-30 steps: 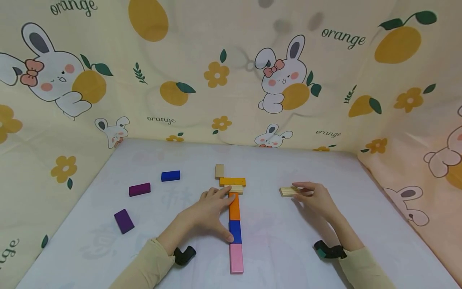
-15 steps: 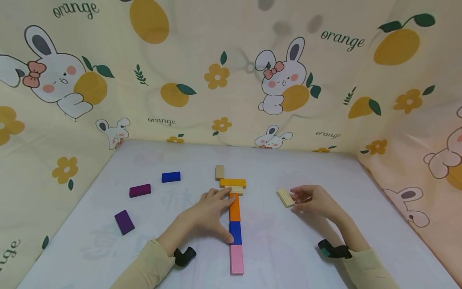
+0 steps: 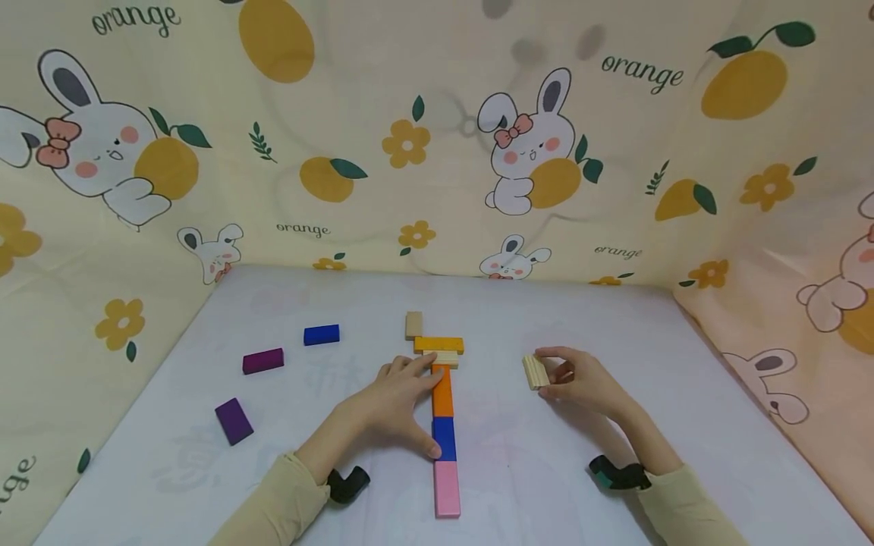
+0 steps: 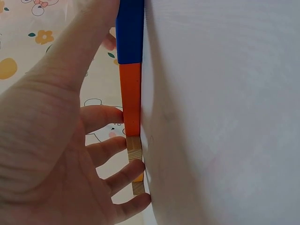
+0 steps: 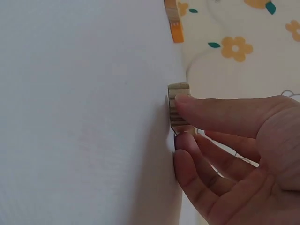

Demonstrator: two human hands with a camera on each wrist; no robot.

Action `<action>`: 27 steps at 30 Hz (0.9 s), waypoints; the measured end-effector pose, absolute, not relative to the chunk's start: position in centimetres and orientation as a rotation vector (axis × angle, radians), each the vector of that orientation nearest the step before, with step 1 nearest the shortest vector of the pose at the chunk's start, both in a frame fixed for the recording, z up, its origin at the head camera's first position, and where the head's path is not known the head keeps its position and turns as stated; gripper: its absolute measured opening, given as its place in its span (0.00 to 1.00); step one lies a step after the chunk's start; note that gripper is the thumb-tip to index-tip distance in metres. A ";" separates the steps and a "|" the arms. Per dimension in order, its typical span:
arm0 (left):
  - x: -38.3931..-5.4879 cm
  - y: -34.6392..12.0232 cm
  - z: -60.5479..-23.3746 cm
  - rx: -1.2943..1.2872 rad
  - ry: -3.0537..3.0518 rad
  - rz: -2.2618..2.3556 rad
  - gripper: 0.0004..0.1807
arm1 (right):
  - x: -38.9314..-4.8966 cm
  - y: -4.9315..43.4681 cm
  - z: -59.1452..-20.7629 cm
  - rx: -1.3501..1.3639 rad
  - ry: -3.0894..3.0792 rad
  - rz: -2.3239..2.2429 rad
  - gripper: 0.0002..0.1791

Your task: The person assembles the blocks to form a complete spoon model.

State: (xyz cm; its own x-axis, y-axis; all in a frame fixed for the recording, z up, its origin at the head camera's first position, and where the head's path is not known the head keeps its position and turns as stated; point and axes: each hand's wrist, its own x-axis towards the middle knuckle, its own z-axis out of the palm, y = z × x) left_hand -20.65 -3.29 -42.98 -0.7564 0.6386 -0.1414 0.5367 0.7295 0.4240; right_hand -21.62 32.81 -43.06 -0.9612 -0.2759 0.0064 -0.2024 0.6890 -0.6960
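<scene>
My left hand (image 3: 391, 400) rests along the left side of a row of blocks, fingers spread. Its thumb touches the blue block (image 3: 444, 440); its fingertips reach the orange block (image 3: 443, 394) and a plain wooden block (image 3: 447, 359). Beyond these lie a yellow block (image 3: 439, 346) and another plain wooden block (image 3: 413, 325), and the pink block (image 3: 447, 489) forms the near end. To the right, my right hand (image 3: 587, 385) pinches a grooved plain wooden block (image 3: 536, 372) between thumb and fingers. In the right wrist view the thumb lies across this block (image 5: 178, 88).
On the left side of the white table (image 3: 328, 523) lie a second blue block (image 3: 322, 334), a magenta block (image 3: 263, 361) and a dark purple block (image 3: 234, 422). A printed cloth (image 3: 451, 189) stands behind and at both sides.
The grooved wooden block has turned from lying sideways to pointing away from me. The right hand's fingers have shifted round it and now grip its ends. The left hand stays in place.
</scene>
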 end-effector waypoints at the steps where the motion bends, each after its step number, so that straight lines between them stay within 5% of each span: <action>1: -20.6 -3.3 -43.0 0.923 2.652 0.525 0.64 | -21.6 32.8 -43.1 -0.387 2.803 -1.127 0.36; 15: -20.8 -3.3 -43.0 0.968 2.653 0.529 0.63 | -22.3 31.5 -42.4 -0.341 2.834 -1.239 0.35; 27: -20.8 -3.2 -42.8 0.936 2.642 0.517 0.62 | -28.7 26.9 -42.0 -0.166 2.663 -1.279 0.34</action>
State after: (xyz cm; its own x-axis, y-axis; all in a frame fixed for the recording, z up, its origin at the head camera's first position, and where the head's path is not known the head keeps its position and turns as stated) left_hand -20.78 -3.17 -42.79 -0.7467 0.6481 -0.1496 0.5439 0.7244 0.4235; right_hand -28.73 26.89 -42.02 -0.9771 -0.1790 -0.1154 -0.0218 0.6231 -0.7818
